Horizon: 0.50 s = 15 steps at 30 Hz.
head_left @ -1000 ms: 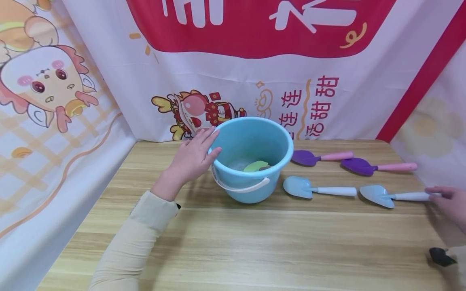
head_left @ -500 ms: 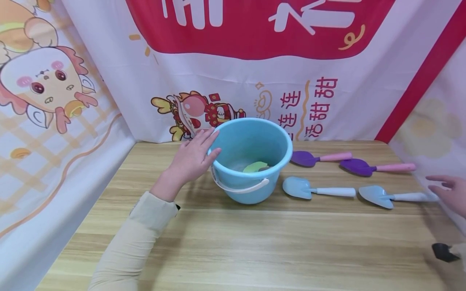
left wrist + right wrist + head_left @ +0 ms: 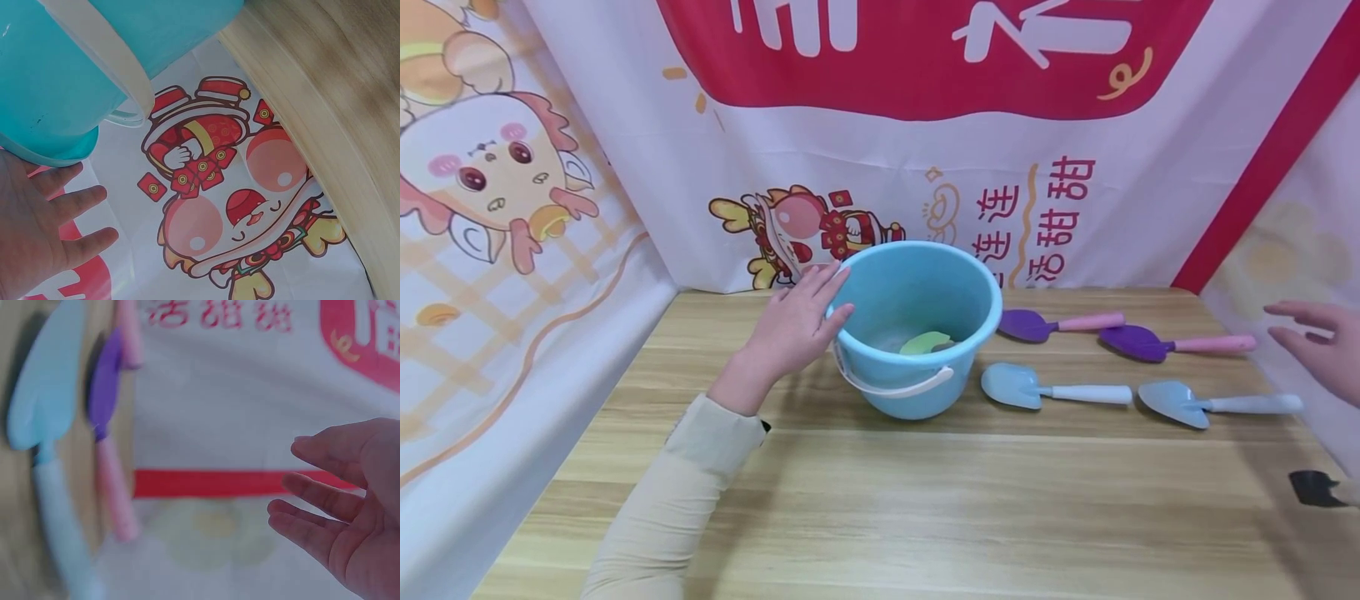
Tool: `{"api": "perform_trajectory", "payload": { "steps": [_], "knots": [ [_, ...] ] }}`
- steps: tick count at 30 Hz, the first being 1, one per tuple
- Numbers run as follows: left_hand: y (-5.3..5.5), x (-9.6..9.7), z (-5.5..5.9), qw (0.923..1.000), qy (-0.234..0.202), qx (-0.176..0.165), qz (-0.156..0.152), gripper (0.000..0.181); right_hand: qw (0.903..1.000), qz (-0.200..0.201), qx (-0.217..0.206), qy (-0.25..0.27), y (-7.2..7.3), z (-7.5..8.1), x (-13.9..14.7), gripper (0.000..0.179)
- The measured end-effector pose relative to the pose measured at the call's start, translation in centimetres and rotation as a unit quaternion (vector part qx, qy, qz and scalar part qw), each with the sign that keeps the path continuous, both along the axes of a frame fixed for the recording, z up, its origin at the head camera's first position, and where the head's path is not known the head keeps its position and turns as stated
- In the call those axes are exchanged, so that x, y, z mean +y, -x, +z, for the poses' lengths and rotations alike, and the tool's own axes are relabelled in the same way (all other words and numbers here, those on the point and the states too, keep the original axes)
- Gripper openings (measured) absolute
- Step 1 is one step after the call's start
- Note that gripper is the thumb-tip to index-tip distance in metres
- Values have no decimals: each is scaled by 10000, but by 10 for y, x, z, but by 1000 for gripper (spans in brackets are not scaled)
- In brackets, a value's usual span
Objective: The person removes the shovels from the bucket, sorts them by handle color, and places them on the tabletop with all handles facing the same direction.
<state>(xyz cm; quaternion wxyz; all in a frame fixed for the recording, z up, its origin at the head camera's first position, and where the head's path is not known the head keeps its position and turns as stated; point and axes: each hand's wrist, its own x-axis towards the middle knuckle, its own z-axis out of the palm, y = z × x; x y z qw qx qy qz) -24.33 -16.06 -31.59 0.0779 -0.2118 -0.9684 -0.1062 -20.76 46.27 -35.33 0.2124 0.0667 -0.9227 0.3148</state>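
A light blue bucket [image 3: 917,383] with a white handle [image 3: 917,387] stands upright on the table. My left hand [image 3: 797,325] rests on its left rim with fingers extended; the left wrist view shows those fingers [image 3: 84,203] spread beside the rim. Inside the bucket lies a light green piece [image 3: 927,342], partly hidden by the wall. At the far right my right hand [image 3: 1318,346] hovers with nothing in it, fingers loosely bent. Nearest to it are a purple trowel [image 3: 1138,342] with a pink handle and a blue trowel [image 3: 1176,403] with a white handle.
Another purple trowel [image 3: 1028,326] and another blue trowel [image 3: 1015,386] lie just right of the bucket. Printed cloth [image 3: 880,158] hangs behind the wooden table [image 3: 925,517] and along both sides.
My right hand has left the handle of the far-right blue trowel and risen up and away toward the back. The left hand and bucket have stayed put.
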Motion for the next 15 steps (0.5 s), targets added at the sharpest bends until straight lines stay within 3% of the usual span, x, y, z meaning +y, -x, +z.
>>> {"api": "perform_trajectory", "payload": {
  "steps": [9, 12, 15],
  "knots": [
    [0, 0, 0, 10000, 36, 50, 55, 67, 9965, 60, -422, -716, -4, 61, -67, 39],
    [0, 0, 1, 9999, 140, 77, 67, 68, 9941, 201, -345, -1005, -3, 76, -86, 37],
    [0, 0, 2, 9998, 180, 69, 51, 69, 9896, 438, 7, -1368, -3, 88, -106, 36]
  ]
}}
